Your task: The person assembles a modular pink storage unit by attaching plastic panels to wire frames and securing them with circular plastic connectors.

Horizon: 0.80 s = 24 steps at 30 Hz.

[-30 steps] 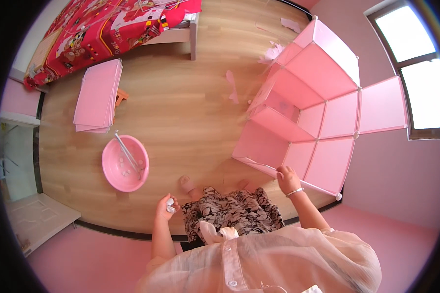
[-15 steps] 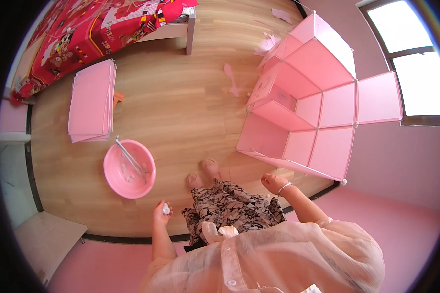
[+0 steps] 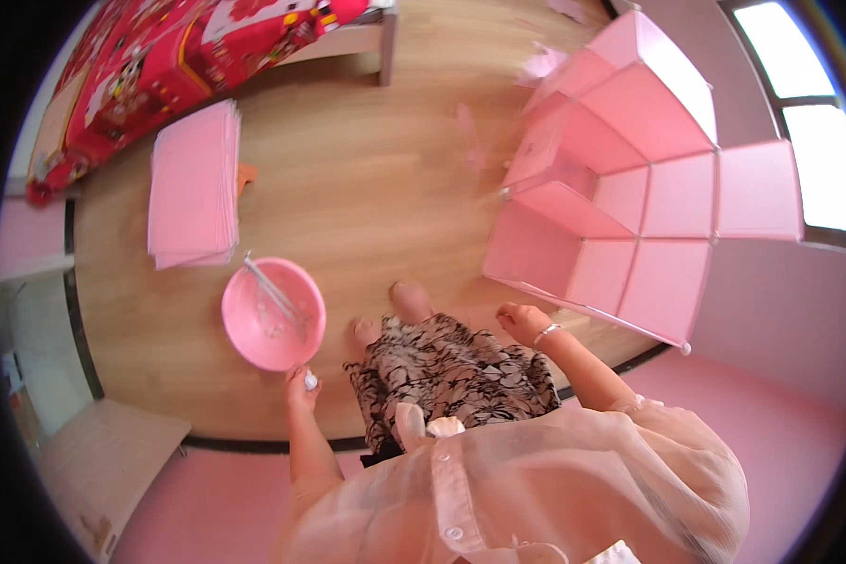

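Note:
My left hand [image 3: 299, 393] is closed around small white round pieces [image 3: 310, 381], probably plastic connectors. It is just below the near rim of a pink basin [image 3: 238, 315] on the floor. In the basin lie thin pale rods [image 3: 271, 289], one end jutting over the rim, and several small white pieces. My right hand [image 3: 522, 322], with a bracelet on the wrist, has its fingers curled. Whether anything is inside it cannot be made out. To its right stands a partly built pink cube shelf [image 3: 667, 195] of panels joined at white corner connectors.
Beyond the basin lies a stack of pink panels [image 3: 195, 183], with something orange [image 3: 245, 177] poking out beside it. A bed [image 3: 207, 70] with a red cover stands far left. Pink scraps [image 3: 541, 66] lie near the shelf. A low pale table [image 3: 113, 461] is near left.
My view has turned slightly left, so the room's contents appear further right. My left hand has come closer to the basin's near rim. My right hand stays curled.

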Each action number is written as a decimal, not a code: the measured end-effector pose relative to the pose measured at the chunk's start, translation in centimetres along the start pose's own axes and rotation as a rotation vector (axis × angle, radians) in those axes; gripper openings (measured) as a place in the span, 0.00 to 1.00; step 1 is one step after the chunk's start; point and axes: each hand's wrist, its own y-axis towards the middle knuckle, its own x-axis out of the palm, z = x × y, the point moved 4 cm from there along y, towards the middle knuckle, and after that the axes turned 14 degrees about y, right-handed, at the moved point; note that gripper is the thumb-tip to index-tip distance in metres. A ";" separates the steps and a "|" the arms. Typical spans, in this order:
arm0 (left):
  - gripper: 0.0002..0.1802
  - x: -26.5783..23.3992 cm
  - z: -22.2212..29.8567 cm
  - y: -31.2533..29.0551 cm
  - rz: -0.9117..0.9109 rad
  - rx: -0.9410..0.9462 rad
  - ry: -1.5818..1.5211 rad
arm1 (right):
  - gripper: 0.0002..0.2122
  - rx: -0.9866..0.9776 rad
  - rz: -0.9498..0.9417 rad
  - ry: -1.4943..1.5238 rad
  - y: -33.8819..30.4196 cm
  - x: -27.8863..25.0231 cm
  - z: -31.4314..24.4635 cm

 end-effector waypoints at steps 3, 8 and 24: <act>0.14 0.1 -0.3 1.6 0.028 0.007 -0.031 | 0.09 0.029 -0.014 0.051 -0.1 1.3 1.3; 0.11 1.4 0.7 3.6 -0.023 0.071 0.055 | 0.09 0.120 -0.017 0.184 0.6 3.9 5.2; 0.29 -0.4 6.7 6.1 0.142 -0.035 0.582 | 0.13 0.165 -0.034 0.122 -1.3 -0.6 -0.8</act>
